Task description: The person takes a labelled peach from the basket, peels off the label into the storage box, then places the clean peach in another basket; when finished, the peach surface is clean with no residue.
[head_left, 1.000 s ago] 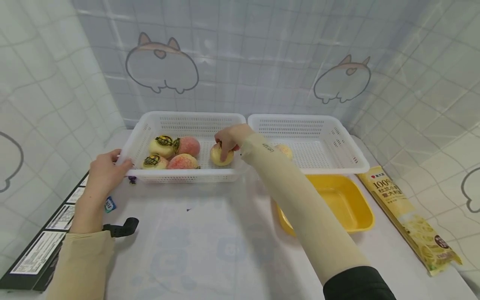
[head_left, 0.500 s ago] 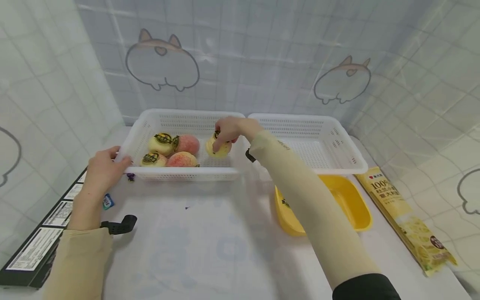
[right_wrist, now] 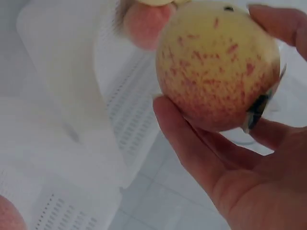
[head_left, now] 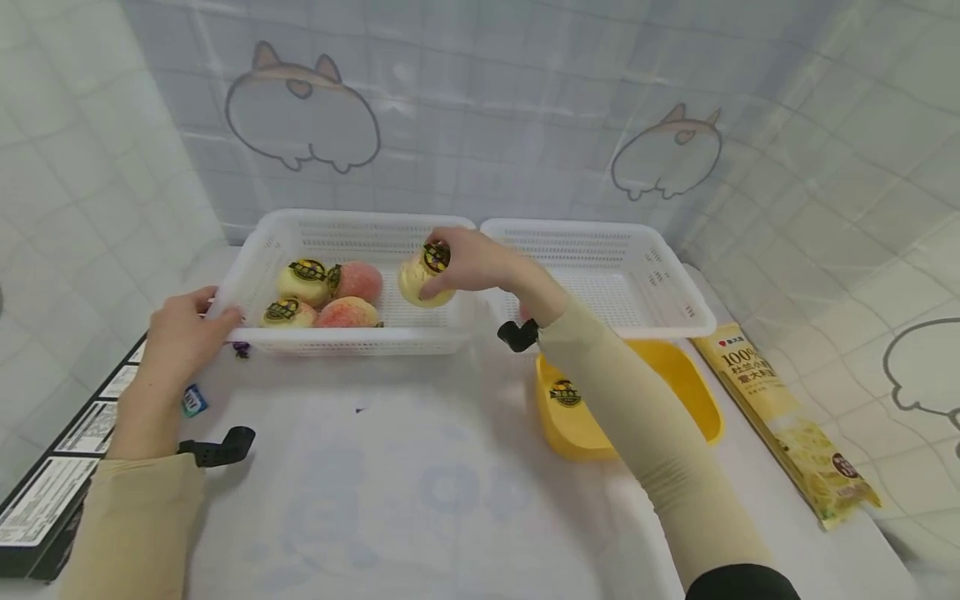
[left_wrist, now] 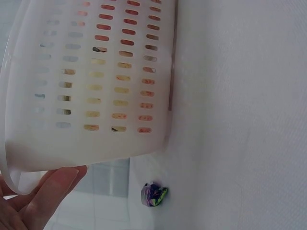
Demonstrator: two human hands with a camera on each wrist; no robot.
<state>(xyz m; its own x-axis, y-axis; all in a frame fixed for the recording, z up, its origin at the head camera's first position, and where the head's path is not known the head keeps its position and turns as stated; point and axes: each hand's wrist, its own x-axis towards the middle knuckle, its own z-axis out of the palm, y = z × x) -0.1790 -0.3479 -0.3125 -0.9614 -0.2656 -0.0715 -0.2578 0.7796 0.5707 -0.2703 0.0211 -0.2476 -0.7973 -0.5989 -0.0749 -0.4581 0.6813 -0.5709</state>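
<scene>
My right hand holds a yellow peach with a black-and-gold sticker over the right end of the left white basket. Red speckles cover this peach's skin in the right wrist view, where thumb and fingers curl round it. Several other peaches, some yellow with stickers and some pink, lie together in the basket's left half. My left hand grips that basket's front left corner; fingers pinch the rim in the left wrist view.
A second white basket adjoins on the right, with a pink peach at its near left. A yellow tub stands in front, partly under my right forearm. A pasta packet lies far right; a black box lies far left.
My right hand has raised the peach from the basket floor and turned, so the sticker now shows. The left hand keeps its grip on the corner. The head view has shifted slightly.
</scene>
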